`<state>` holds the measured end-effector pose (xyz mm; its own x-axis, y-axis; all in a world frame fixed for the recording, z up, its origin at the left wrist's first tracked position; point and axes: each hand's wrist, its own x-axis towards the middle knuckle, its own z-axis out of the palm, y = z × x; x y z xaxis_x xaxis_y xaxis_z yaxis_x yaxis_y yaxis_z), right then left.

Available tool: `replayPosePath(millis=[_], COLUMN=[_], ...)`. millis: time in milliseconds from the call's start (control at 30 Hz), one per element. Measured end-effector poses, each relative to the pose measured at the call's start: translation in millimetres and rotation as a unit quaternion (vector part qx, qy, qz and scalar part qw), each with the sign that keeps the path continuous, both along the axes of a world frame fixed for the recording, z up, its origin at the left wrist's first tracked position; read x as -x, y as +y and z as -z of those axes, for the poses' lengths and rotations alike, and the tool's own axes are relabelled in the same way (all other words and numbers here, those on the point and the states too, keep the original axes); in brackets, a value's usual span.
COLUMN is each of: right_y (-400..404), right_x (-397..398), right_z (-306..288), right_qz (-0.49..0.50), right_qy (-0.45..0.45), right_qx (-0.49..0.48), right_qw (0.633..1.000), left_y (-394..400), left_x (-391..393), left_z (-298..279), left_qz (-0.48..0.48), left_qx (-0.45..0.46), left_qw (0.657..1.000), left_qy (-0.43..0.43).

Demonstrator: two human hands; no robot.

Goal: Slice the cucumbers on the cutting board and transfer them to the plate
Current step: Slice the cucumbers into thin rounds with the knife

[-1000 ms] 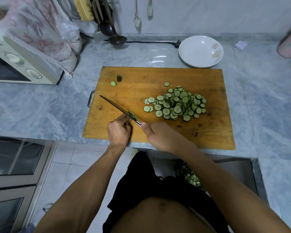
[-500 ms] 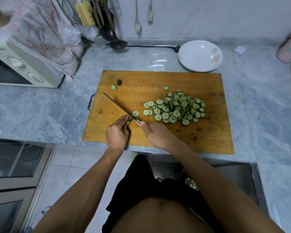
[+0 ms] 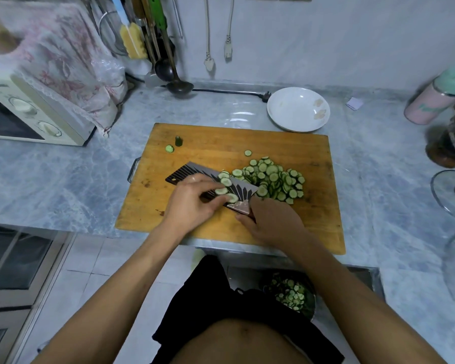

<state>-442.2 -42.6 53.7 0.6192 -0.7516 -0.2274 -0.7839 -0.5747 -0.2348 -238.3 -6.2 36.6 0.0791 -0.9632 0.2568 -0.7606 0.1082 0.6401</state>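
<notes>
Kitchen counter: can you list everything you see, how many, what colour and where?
board: one, orange wood, counter middle
slices: many, green, heaped on board's right; a few on knife
stub: one, dark green, board's far left
knife: one, dark patterned blade, flat on board
plate: one, white, behind board
microwave: one, cream, far left
ladle: one, dark, by wall
bottle: one, pink, far right
left hand: on blade, touching slices
right hand: grips knife handle

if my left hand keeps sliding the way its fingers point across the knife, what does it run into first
Most likely the cucumber slices lying on the flat knife blade, right at the left hand's fingertips. Past them lies the big slice pile on the cutting board. Depth is hard to judge from this one view.
</notes>
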Motion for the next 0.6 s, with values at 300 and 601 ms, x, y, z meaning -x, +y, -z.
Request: replayPosePath(millis=[300,601], right_y=[4.2,-13.0], right_x=[3.9,-5.5], right_z=[-5.3,-8.0], right_qz=[-0.015,-0.007], right_qy=[0.027,0.064], right_qx=[-0.001,0.036], right_qw=[1.000,0.997], left_y=[-61.2,-80.9], left_x=[-10.2,-10.2], left_z=[11.5,10.4], left_qz=[0.045,0.089], left_qx=[-0.152,-0.116], left_qw=[0.987,0.989], left_qy=[-0.027,0.003])
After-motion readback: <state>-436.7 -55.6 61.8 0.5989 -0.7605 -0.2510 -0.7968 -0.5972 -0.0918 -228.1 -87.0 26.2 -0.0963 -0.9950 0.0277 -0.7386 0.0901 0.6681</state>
